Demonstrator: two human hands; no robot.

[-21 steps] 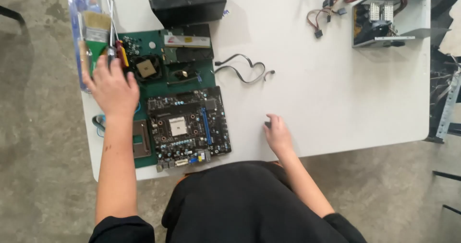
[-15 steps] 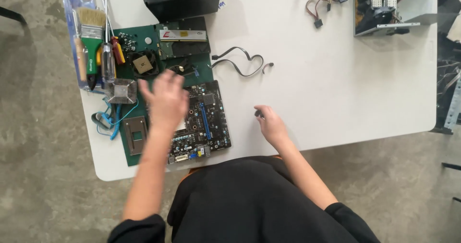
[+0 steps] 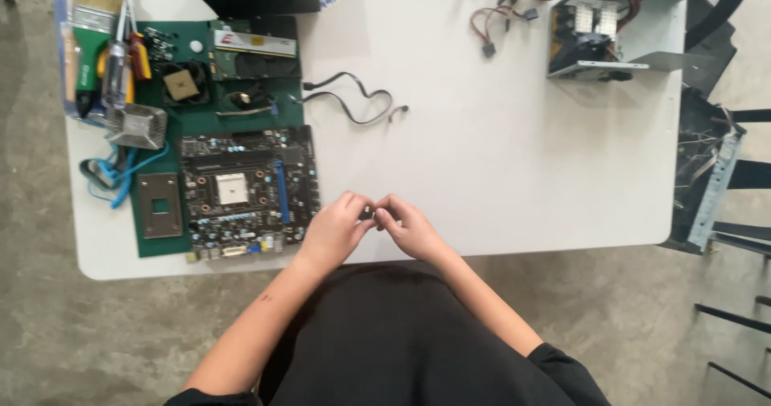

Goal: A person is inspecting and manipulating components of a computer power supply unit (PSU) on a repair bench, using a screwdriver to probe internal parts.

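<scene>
My left hand (image 3: 333, 233) and right hand (image 3: 409, 228) meeting fingertip to fingertip, both grips pinching a tiny dark part (image 3: 368, 212) too small to identify, over smooth white tabletop (image 3: 498, 157), flat dark motherboard (image 3: 245, 185) just left, curly black cable (image 3: 353, 105) beyond

Soft, even daylight fills the scene, bright without harsh glare. The white rectangular table top (image 3: 498, 157) reflects most of it and looks slightly washed out. Shadows are faint and short, falling just beside the grey metal computer power supply (image 3: 610, 28). The picture is mildly soft overall, with fine detail on the dark green motherboard (image 3: 245, 189) smeared. Edges bend slightly outward.
</scene>
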